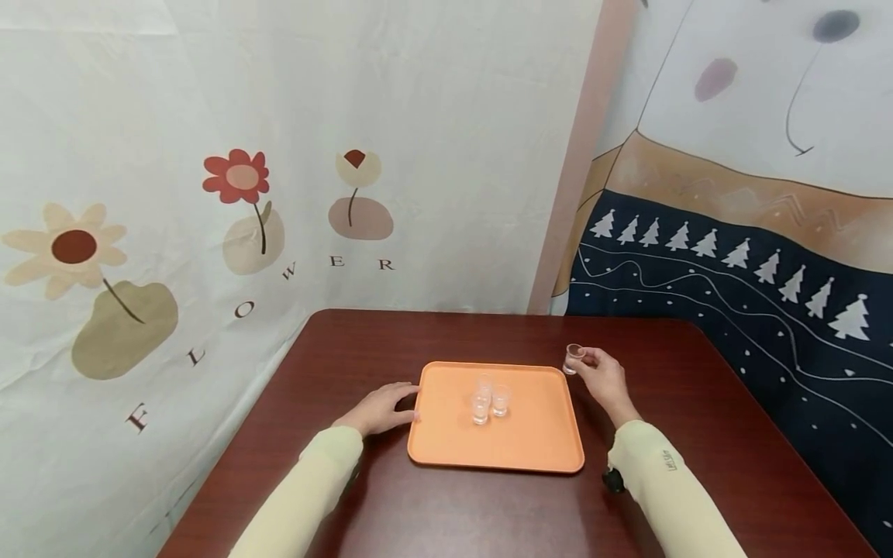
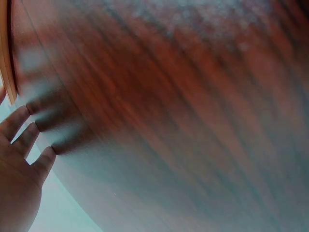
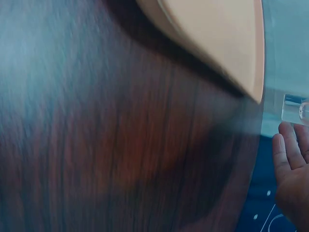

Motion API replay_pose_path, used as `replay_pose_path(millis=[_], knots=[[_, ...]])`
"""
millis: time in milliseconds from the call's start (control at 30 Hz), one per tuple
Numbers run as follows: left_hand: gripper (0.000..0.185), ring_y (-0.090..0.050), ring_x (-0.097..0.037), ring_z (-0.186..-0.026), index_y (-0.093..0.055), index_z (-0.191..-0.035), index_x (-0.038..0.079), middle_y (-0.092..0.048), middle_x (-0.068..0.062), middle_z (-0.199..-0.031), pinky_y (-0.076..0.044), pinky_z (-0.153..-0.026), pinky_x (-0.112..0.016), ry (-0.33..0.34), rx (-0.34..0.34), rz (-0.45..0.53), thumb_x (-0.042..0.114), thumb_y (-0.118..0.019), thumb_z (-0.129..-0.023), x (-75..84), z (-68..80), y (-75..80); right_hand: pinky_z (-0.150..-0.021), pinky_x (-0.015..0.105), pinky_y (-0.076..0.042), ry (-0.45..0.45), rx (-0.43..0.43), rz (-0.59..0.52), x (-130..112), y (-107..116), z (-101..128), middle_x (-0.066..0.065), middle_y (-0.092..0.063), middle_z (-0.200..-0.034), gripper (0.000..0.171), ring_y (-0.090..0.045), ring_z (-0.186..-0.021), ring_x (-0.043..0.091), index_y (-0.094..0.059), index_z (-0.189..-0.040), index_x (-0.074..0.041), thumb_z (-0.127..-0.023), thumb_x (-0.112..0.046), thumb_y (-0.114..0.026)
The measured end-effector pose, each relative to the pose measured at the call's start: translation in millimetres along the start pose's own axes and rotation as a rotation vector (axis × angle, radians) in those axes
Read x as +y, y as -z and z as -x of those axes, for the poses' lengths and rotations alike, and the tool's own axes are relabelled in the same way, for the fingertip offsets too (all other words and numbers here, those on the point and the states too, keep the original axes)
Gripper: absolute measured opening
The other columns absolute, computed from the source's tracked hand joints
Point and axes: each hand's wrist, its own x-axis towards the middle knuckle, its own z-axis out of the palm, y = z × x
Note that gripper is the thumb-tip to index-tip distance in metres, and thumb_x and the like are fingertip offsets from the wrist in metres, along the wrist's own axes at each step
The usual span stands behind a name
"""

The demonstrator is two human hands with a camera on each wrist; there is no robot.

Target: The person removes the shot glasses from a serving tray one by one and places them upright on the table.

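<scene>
An orange tray (image 1: 530,442) lies in the middle of a dark red table (image 1: 432,504). Three small clear glasses (image 1: 488,398) stand close together near the tray's centre. My right hand (image 1: 601,378) holds a fourth small clear glass (image 1: 574,358) between thumb and fingers, just beyond the tray's far right corner. My left hand (image 1: 380,409) rests flat on the table, fingertips touching the tray's left edge. In the left wrist view the fingers (image 2: 24,140) lie straight on the wood beside the tray's rim (image 2: 6,48). The right wrist view shows the palm (image 3: 292,179), the tray (image 3: 217,38) and part of the glass (image 3: 294,108).
Printed cloth hangs behind the table: a flower pattern (image 1: 237,209) on the left, a dark blue tree pattern (image 1: 732,263) on the right. Bare wood runs in front of the tray and on both sides of it.
</scene>
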Motion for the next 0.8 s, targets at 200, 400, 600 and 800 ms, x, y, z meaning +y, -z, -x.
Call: replay_pose_path(millis=[200, 400, 600, 800], knots=[[0.059, -0.043, -0.034, -0.136, -0.053, -0.143, 0.009, -0.049, -0.017, -0.145, -0.034, -0.11, -0.05, -0.013, 0.012, -0.002, 0.036, -0.069, -0.094, -2.8, -2.2, -1.8, -0.087, 0.043, -0.049, -0.067, 0.07, -0.008, 12, 21, -5, 0.024, -0.061, -0.125, 0.049, -0.056, -0.113, 0.035, -0.059, -0.128, 0.001, -0.095, -0.035, -0.068], [0.059, -0.042, -0.033, -0.137, -0.053, -0.144, 0.009, -0.049, -0.016, -0.146, -0.034, -0.11, -0.05, -0.013, 0.005, -0.002, 0.037, -0.069, -0.094, -3.3, -2.4, -1.7, -0.093, 0.05, -0.045, -0.147, 0.082, 0.019, 26, 32, -5, 0.025, -0.058, -0.13, 0.051, -0.051, -0.118, 0.039, -0.056, -0.132, 0.002, -0.097, -0.035, -0.064], [0.06, -0.042, -0.033, -0.137, -0.053, -0.144, 0.01, -0.049, -0.015, -0.146, -0.034, -0.11, -0.049, 0.01, 0.004, 0.006, 0.038, -0.069, -0.094, -0.5, -0.6, 0.2, -0.098, 0.054, -0.042, -0.167, 0.057, 0.06, 32, 31, -4, 0.027, -0.057, -0.13, 0.049, -0.05, -0.119, 0.042, -0.055, -0.132, 0.002, -0.098, -0.032, -0.064], [0.06, -0.042, -0.033, -0.137, -0.053, -0.144, 0.011, -0.048, -0.016, -0.146, -0.034, -0.11, -0.049, 0.022, -0.001, 0.007, 0.038, -0.07, -0.093, 0.7, -0.1, 0.0, -0.097, 0.055, -0.042, -0.177, 0.032, 0.083, 34, 28, -4, 0.027, -0.056, -0.129, 0.047, -0.05, -0.117, 0.042, -0.055, -0.13, 0.003, -0.098, -0.03, -0.064]])
